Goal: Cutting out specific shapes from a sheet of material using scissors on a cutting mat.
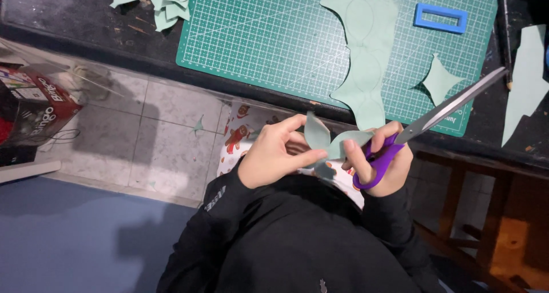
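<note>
Head view, cutting step: my left hand (274,153) pinches a pale green paper leaf (320,134) over my lap, my right hand (384,161) grips purple-handled scissors (426,126), blades nearly closed, beyond them the cutting mat (269,36); next, I judge, trimming needs blades reopened.

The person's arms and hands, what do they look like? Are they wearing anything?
Both arms are covered by long black sleeves that reach the wrists. The left sleeve has a small white marking near the cuff; the right sleeve looks plain. The left hand and right hand are bare: no gloves, and no rings or watch that I can see.
</note>
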